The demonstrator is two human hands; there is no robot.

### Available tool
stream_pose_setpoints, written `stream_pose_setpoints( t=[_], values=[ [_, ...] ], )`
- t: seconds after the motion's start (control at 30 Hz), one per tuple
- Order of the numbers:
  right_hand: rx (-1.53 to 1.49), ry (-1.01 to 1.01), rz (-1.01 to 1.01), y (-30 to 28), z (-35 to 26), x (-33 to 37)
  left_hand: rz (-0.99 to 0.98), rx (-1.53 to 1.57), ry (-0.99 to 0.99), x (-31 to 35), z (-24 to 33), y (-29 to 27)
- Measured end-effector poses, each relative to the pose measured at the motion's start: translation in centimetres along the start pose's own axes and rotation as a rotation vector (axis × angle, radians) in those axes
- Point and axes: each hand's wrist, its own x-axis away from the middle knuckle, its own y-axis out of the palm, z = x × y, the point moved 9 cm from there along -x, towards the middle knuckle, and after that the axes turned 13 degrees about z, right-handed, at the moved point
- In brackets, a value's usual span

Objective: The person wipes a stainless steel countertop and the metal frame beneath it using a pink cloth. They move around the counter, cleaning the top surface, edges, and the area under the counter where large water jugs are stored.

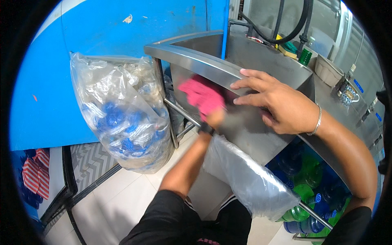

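Note:
My left hand (213,118) presses a pink cloth (203,96) against the outer side wall of a stainless steel sink (196,61); the cloth looks blurred and covers most of my fingers. A dark band sits on that wrist. My right hand (275,104) lies flat on the steel, fingers spread over the sink's rim and upper side, just right of the cloth. It wears a silver bracelet and holds nothing.
A large clear bag (122,114) stuffed with blue caps stands on the white tiled floor to the left, against a blue wall. Another clear plastic bag (249,179) hangs below the sink. Green and blue plastic bottles (310,200) are piled under the counter. Black hoses (286,24) hang above the basin.

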Motion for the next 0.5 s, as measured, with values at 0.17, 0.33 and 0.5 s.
stream_pose_setpoints(
  t=[0.17, 0.33, 0.5],
  values=[
    [0.026, 0.007, -0.017, -0.3, -0.3, -0.3, -0.512, 0.367, 0.096, 15.6, 6.0, 2.6],
    [0.009, 0.034, -0.027, -0.1, -0.1, -0.3, -0.599, -0.49, 0.106, 1.1, -7.0, 4.6],
    [0.022, 0.032, -0.007, -0.1, 0.2, -0.1, 0.029, -0.302, 0.13, -14.8, -1.1, 0.7]
  ],
)
